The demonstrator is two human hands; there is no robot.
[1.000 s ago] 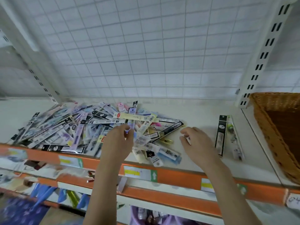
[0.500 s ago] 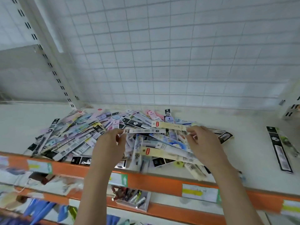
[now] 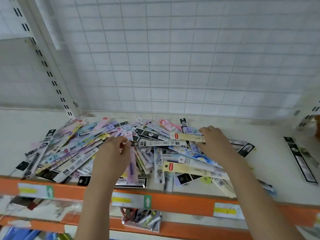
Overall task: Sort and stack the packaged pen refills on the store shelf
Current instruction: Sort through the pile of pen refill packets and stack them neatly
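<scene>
A big loose pile of packaged pen refills [image 3: 72,153] covers the left and middle of the white shelf [image 3: 270,172]. My left hand [image 3: 112,153] sits over the pile's middle and pinches the left end of a long white refill pack with a barcode [image 3: 159,143]. My right hand [image 3: 216,144] is at the pile's right side, fingers closed on the right end of a cream refill pack with a red tag [image 3: 187,136], which lies just above the white one. Two sorted packs, a black one [image 3: 300,161] among them, lie apart at the far right.
The shelf has an orange front edge [image 3: 173,202] with price labels. A white wire grid [image 3: 173,66] forms the back, and a slotted upright [image 3: 46,68] stands at the back left. A wicker basket's corner [image 3: 317,125] shows at the right edge. A small tray of pens [image 3: 142,219] sits on the shelf below.
The view has swung left, so the pile is now centred and the basket is nearly out of frame. Both hands moved up onto the pile's top and closed on long packs.
</scene>
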